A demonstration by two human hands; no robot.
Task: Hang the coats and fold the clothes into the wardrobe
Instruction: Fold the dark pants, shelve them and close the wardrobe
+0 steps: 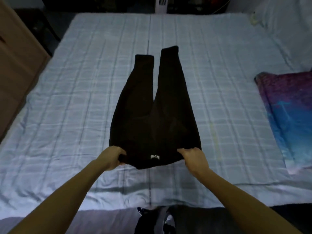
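A pair of black trousers lies spread on the bed, legs pointing away from me, waistband nearest me with a small white label facing up. My left hand grips the left corner of the waistband, fingers curled round the cloth. My right hand pinches the right corner of the waistband. Both arms reach forward from the bottom of the view.
The bed has a pale blue checked sheet. A purple and blue cloth lies at its right side. Dark clothes sit at the near edge. Brown wooden furniture stands at the left. A white appliance is beyond the bed.
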